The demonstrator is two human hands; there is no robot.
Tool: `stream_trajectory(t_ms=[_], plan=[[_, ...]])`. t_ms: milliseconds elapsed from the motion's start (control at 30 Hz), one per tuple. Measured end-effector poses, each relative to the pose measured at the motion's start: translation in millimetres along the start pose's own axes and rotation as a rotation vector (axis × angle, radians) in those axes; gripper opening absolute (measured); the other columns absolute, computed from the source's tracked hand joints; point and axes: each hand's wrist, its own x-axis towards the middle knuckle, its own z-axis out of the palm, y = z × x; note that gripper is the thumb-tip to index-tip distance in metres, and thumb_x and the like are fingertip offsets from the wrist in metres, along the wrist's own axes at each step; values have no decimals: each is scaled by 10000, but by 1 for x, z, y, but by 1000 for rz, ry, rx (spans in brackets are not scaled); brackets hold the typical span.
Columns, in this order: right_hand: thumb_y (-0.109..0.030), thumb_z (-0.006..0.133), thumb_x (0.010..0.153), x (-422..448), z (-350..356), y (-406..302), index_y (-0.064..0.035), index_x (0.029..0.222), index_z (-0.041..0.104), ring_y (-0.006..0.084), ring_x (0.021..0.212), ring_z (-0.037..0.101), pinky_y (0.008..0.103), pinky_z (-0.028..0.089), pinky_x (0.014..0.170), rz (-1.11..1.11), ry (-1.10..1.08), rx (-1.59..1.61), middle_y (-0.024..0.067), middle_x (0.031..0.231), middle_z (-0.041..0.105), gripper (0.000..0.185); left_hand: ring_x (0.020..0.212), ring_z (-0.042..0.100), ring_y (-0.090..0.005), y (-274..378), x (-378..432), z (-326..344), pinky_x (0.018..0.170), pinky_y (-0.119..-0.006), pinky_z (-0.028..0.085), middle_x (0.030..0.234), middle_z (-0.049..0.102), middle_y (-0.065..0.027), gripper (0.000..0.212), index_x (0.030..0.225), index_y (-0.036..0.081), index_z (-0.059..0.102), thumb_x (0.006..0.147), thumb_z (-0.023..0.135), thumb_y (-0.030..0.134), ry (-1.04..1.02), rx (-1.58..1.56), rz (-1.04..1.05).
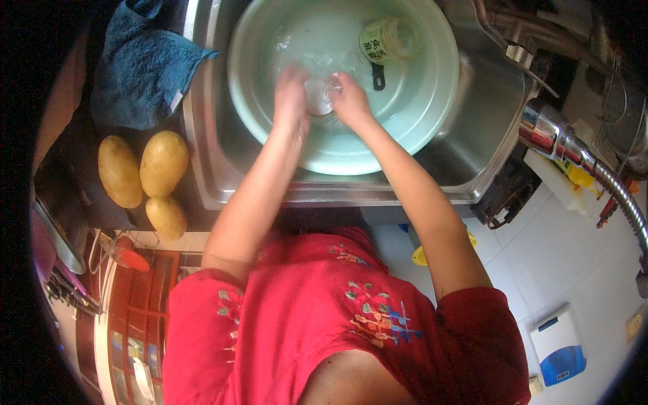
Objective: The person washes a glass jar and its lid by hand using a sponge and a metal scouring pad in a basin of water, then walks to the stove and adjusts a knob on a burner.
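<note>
Both hands are low in a pale green plastic basin (pixel 354 166) with water in it, inside a steel sink. A small whitish round thing (pixel 319 96), blurred and wet, lies between them; its kind is unclear. My left hand (pixel 292 98) is at its left side, blurred, with the fingers hard to make out. My right hand (pixel 348 99) has curled fingers at its right edge and seems to pinch it. To the right in the basin lies a labelled glass jar (pixel 390 40) on its side, with a black handle end (pixel 378 77) of some utensil just below it.
A blue towel (pixel 144 76) and several potatoes (pixel 164 163) lie on the dark counter left of the steel sink (pixel 471 147). A chrome faucet with a flexible hose (pixel 549 130) reaches in from the right. Yellow-capped bottles and a wire rack stand beyond it.
</note>
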Motion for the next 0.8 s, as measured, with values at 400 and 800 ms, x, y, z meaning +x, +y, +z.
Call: stream_trajectory(t_ms=[400,800], plan=[[-161,441,867,0,-44,-24,-23,1004,536,52,451,349,199,334,405,690,-754,1051,0,675,506,215,915,466,-164,17,-10,0,776,-294,352,1030,549,-83,362,1079,16,556,852,533,297,-39,158,-67],[-238,500,863,10,-10,6,6,902,623,210,844,616,334,489,765,397,285,702,132,870,649,276,686,530,-126,29,-12,-5,547,-267,413,847,576,-46,339,1008,47,545,955,373,335,119,-163,-94]])
